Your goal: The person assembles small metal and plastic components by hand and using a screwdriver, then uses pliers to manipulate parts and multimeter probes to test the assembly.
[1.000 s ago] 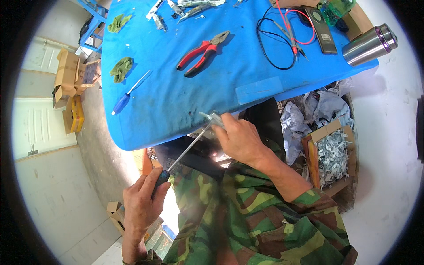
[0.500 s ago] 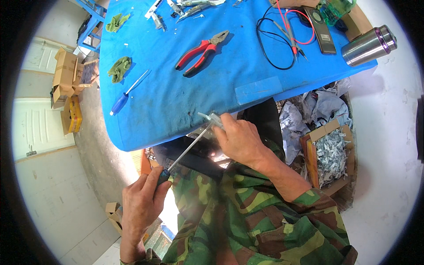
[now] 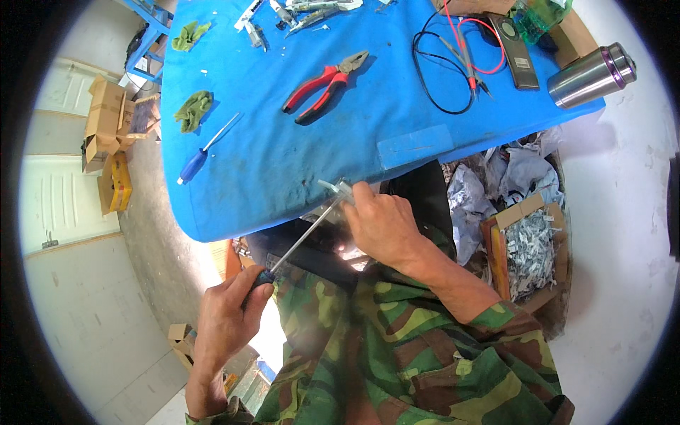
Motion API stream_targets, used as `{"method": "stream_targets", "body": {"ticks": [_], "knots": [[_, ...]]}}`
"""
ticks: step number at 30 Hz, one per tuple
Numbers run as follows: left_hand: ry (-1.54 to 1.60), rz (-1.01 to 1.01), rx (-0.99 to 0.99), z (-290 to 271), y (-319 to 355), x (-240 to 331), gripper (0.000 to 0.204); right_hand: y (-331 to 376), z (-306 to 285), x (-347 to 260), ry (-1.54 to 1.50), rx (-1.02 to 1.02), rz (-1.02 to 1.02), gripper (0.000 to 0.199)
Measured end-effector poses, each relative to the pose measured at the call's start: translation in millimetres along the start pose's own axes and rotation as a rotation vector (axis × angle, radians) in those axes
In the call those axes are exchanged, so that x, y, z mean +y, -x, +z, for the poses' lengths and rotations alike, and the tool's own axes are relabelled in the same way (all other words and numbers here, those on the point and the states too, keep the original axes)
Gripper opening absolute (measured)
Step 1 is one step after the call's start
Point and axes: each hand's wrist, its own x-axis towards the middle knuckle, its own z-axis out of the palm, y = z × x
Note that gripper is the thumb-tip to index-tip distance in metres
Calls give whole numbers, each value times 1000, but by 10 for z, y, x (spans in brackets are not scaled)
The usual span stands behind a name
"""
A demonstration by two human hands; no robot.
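My left hand (image 3: 230,312) is closed round the dark handle of a screwdriver (image 3: 306,233), whose long metal shaft slants up to the right. The shaft's tip meets a small pale grey part (image 3: 343,190) just off the table's near edge. Thumb and fingers of my right hand (image 3: 384,221) pinch that part, hiding some of it; its exact kind cannot be made out. Beyond my hands, red-handled pliers (image 3: 326,86) lie on the blue cloth with jaws pointing away to the right. A second screwdriver (image 3: 207,150) with a blue handle rests at the table's left side.
On the blue-covered table (image 3: 262,156) are green rags (image 3: 193,111), grey parts (image 3: 312,13), test leads (image 3: 464,64), a dark handheld device (image 3: 514,53) and a steel flask (image 3: 593,76). Below right stands a carton of scraps (image 3: 531,248) beside plastic bags (image 3: 471,205).
My left hand has shifted slightly and turned on the screwdriver handle, its fingers now more tucked in. My right hand and the grey part stay nearly where they were.
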Motion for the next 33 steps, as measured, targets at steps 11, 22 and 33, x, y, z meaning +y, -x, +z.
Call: {"method": "stream_targets", "body": {"ticks": [11,22,33], "knots": [[-341,129,143,220,150,83,28,-10,-29,-3,40,9,-21,26],[85,-58,23,143,66,43,21,-26,-16,8,78,46,-52,25],[-290,135,158,282,116,89,27,-43,12,-25,63,39,17,25]]}}
